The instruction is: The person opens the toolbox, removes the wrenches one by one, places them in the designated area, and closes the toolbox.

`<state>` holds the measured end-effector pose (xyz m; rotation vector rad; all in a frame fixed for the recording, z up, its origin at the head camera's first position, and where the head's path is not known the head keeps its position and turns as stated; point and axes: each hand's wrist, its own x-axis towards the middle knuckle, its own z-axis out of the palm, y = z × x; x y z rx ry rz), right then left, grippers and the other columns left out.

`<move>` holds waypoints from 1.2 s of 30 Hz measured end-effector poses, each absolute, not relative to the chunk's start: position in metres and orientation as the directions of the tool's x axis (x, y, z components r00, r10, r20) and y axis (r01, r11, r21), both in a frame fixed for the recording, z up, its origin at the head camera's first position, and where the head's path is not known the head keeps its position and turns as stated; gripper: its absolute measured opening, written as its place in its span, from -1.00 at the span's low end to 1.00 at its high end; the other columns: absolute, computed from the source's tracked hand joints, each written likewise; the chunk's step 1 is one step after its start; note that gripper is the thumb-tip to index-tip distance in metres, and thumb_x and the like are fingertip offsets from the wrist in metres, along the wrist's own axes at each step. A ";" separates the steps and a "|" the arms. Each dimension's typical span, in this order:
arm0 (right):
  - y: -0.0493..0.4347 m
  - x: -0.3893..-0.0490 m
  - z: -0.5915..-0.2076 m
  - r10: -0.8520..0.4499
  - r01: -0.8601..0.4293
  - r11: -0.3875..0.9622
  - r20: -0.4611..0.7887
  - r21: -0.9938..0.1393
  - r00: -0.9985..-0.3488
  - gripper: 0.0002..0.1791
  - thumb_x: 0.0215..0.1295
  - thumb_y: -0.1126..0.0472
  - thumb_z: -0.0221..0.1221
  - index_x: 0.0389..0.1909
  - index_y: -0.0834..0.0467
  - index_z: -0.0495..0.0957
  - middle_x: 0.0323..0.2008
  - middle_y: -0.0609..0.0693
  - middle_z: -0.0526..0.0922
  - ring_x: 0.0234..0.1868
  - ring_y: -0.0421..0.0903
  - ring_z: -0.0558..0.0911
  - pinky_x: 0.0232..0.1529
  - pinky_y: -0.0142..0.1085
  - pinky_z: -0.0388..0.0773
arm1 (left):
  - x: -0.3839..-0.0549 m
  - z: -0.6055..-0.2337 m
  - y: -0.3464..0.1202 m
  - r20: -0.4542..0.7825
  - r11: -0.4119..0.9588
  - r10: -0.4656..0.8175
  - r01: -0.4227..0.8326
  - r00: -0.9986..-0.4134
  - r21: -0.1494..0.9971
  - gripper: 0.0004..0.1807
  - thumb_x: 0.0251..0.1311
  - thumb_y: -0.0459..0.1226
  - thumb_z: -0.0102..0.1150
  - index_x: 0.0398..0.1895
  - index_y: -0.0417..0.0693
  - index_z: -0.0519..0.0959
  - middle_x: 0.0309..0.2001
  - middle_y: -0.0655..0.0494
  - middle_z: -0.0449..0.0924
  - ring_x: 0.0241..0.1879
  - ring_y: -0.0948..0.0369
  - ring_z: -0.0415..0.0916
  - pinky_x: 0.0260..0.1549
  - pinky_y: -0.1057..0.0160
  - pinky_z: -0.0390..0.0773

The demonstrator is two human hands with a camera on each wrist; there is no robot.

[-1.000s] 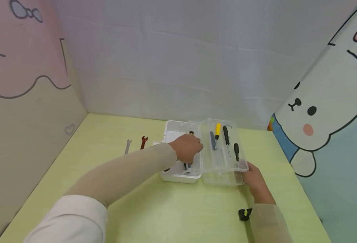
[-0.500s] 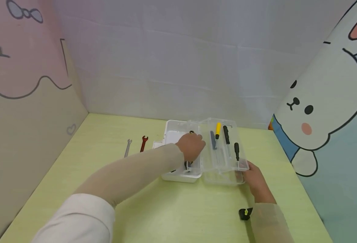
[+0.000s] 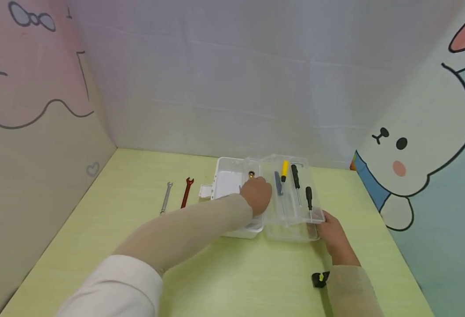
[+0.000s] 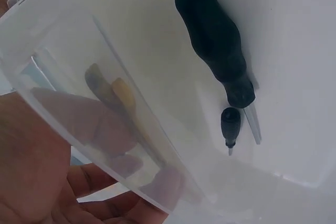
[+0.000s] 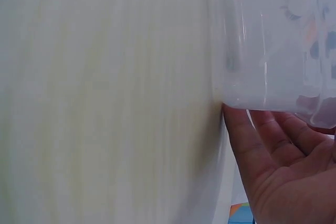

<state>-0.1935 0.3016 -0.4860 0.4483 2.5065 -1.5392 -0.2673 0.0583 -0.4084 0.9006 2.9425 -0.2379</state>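
Note:
My left hand is over the seam between the white toolbox and its clear compartment tray. In the left wrist view its bent fingers lie behind the clear wall, beside a slim piece with an amber end; I cannot tell if they pinch it. A gold ring end shows just past that hand. Two dark-handled screwdrivers, a large one and a small one, lie on the white floor. My right hand grips the near right corner of the clear lid.
In the tray lie a yellow-black screwdriver, two black screwdrivers and a blue-grey tool. Left of the toolbox are a silver wrench and a red wrench. A black tape measure sits near the right sleeve.
My left hand has shifted right across the white toolbox toward the clear tray, its forearm now covering the box's near end. The right hand stays at the lid's corner.

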 end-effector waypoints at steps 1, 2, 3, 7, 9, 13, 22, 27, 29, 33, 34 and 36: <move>0.302 -0.193 -0.486 0.167 0.337 0.424 -0.294 -0.840 -0.941 -0.37 0.66 0.11 -0.12 0.57 0.36 0.10 0.53 0.41 0.12 0.49 0.34 0.17 0.45 0.25 0.11 | -0.267 -0.407 0.059 -0.092 0.827 0.539 0.547 -0.837 -0.130 -0.75 0.49 -0.23 0.05 -0.02 -0.11 0.69 -0.16 0.00 0.59 -0.20 0.16 0.54 -0.17 0.19 0.67; 0.302 -0.193 -0.486 0.169 0.340 0.424 -0.296 -0.840 -0.940 -0.37 0.66 0.11 -0.12 0.57 0.35 0.10 0.53 0.40 0.12 0.50 0.34 0.16 0.45 0.25 0.11 | -0.268 -0.410 0.061 -0.086 0.834 0.528 0.535 -0.845 -0.133 -0.75 0.49 -0.23 0.04 -0.03 -0.11 0.69 -0.16 0.00 0.60 -0.19 0.16 0.54 -0.15 0.19 0.67; 0.302 -0.193 -0.486 0.170 0.341 0.425 -0.296 -0.839 -0.940 -0.37 0.66 0.10 -0.12 0.57 0.35 0.10 0.53 0.40 0.12 0.50 0.34 0.16 0.45 0.25 0.10 | -0.271 -0.413 0.063 -0.082 0.842 0.515 0.522 -0.853 -0.139 -0.75 0.49 -0.22 0.04 -0.04 -0.11 0.69 -0.17 0.00 0.61 -0.19 0.16 0.55 -0.16 0.19 0.67; 0.301 -0.193 -0.485 0.169 0.340 0.423 -0.296 -0.840 -0.940 -0.38 0.65 0.11 -0.11 0.57 0.35 0.11 0.53 0.40 0.13 0.50 0.34 0.17 0.45 0.25 0.11 | -0.279 -0.423 0.071 -0.087 0.864 0.468 0.476 -0.879 -0.164 -0.74 0.47 -0.21 0.03 -0.08 -0.10 0.71 -0.17 0.02 0.65 -0.17 0.15 0.58 -0.13 0.17 0.67; 0.301 -0.193 -0.486 0.168 0.339 0.421 -0.295 -0.842 -0.941 -0.38 0.65 0.12 -0.11 0.57 0.35 0.12 0.53 0.39 0.13 0.49 0.33 0.17 0.45 0.25 0.12 | -0.283 -0.425 0.074 -0.105 0.868 0.459 0.471 -0.882 -0.159 -0.72 0.48 -0.20 0.02 -0.08 -0.09 0.72 -0.17 0.05 0.67 -0.17 0.16 0.60 -0.12 0.17 0.67; 0.301 -0.193 -0.487 0.168 0.333 0.420 -0.288 -0.844 -0.943 -0.38 0.65 0.11 -0.12 0.56 0.35 0.13 0.52 0.39 0.16 0.46 0.31 0.21 0.44 0.25 0.14 | -0.276 -0.411 0.074 -0.155 0.886 0.436 0.453 -0.886 -0.099 -0.70 0.50 -0.21 -0.01 -0.04 -0.07 0.72 -0.10 0.08 0.69 -0.12 0.18 0.63 -0.02 0.18 0.64; 0.302 -0.193 -0.488 0.169 0.329 0.417 -0.284 -0.847 -0.944 -0.38 0.66 0.08 -0.12 0.56 0.34 0.13 0.52 0.39 0.15 0.48 0.31 0.19 0.45 0.24 0.13 | -0.270 -0.406 0.076 -0.189 0.917 0.392 0.398 -0.901 0.003 -0.70 0.49 -0.18 0.02 -0.04 -0.11 0.73 -0.09 0.04 0.68 -0.11 0.16 0.59 -0.03 0.17 0.64; 0.301 -0.193 -0.489 0.176 0.343 0.402 -0.296 -0.849 -0.939 -0.37 0.66 0.08 -0.11 0.56 0.34 0.13 0.52 0.38 0.15 0.46 0.30 0.21 0.44 0.25 0.14 | -0.278 -0.420 0.080 -0.206 0.937 0.348 0.343 -0.915 0.060 -0.71 0.45 -0.17 0.07 0.00 -0.13 0.69 -0.15 0.04 0.66 -0.26 0.20 0.57 -0.20 0.21 0.68; 0.301 -0.193 -0.489 0.179 0.342 0.403 -0.293 -0.849 -0.939 -0.38 0.66 0.08 -0.10 0.56 0.34 0.15 0.52 0.38 0.16 0.46 0.30 0.22 0.43 0.25 0.15 | -0.280 -0.422 0.082 -0.216 0.945 0.328 0.318 -0.919 0.081 -0.69 0.45 -0.15 0.08 0.03 -0.15 0.65 -0.20 0.04 0.64 -0.35 0.22 0.55 -0.31 0.24 0.67; 0.302 -0.194 -0.491 0.176 0.328 0.407 -0.279 -0.852 -0.944 -0.39 0.66 0.09 -0.09 0.55 0.34 0.17 0.51 0.38 0.18 0.45 0.30 0.23 0.43 0.25 0.17 | -0.280 -0.419 0.083 -0.230 0.953 0.302 0.295 -0.925 0.065 -0.55 0.49 -0.12 0.01 0.23 -0.26 0.51 -0.16 0.00 0.64 -0.34 0.23 0.59 -0.32 0.26 0.67; 0.303 -0.194 -0.491 0.174 0.322 0.412 -0.273 -0.853 -0.946 -0.39 0.66 0.08 -0.09 0.55 0.35 0.17 0.51 0.38 0.18 0.45 0.30 0.22 0.43 0.24 0.16 | -0.280 -0.418 0.082 -0.232 0.955 0.297 0.291 -0.926 0.060 -0.52 0.51 -0.12 -0.02 0.29 -0.29 0.46 -0.13 -0.02 0.65 -0.29 0.21 0.62 -0.27 0.25 0.68; 0.304 -0.194 -0.492 0.168 0.314 0.418 -0.267 -0.852 -0.949 -0.38 0.66 0.08 -0.10 0.55 0.35 0.16 0.51 0.39 0.18 0.47 0.31 0.21 0.44 0.24 0.16 | -0.280 -0.417 0.082 -0.225 0.956 0.294 0.290 -0.929 0.049 -0.48 0.53 -0.12 -0.07 0.34 -0.32 0.41 -0.08 -0.04 0.67 -0.23 0.20 0.65 -0.21 0.24 0.69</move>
